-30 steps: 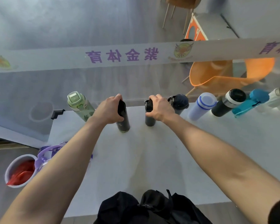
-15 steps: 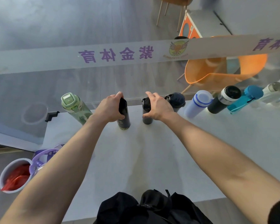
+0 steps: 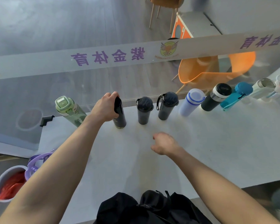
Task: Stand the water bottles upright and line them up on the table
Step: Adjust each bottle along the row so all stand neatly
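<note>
Left hand (image 3: 106,109) grips slim black bottle (image 3: 120,117) round its top; bottle stands on bench (image 3: 217,151) near far edge. Right hand (image 3: 164,143) over bench, apart from the row, fingers loosely curled, holding nothing. Row along far edge, left to right: green bottle (image 3: 69,110), slim black bottle, dark tumbler (image 3: 143,110), dark bottle with strap (image 3: 166,105), white bottle with blue rings (image 3: 191,102), black flask with silver band (image 3: 217,97), blue bottle (image 3: 236,96), pale bottle (image 3: 262,88) at far right, blurred. Tumbler beside slim black bottle, not touching. Purple-handled bottle (image 3: 37,160) at left edge, mostly hidden by left arm. Black bag (image 3: 144,209) at near edge
</note>
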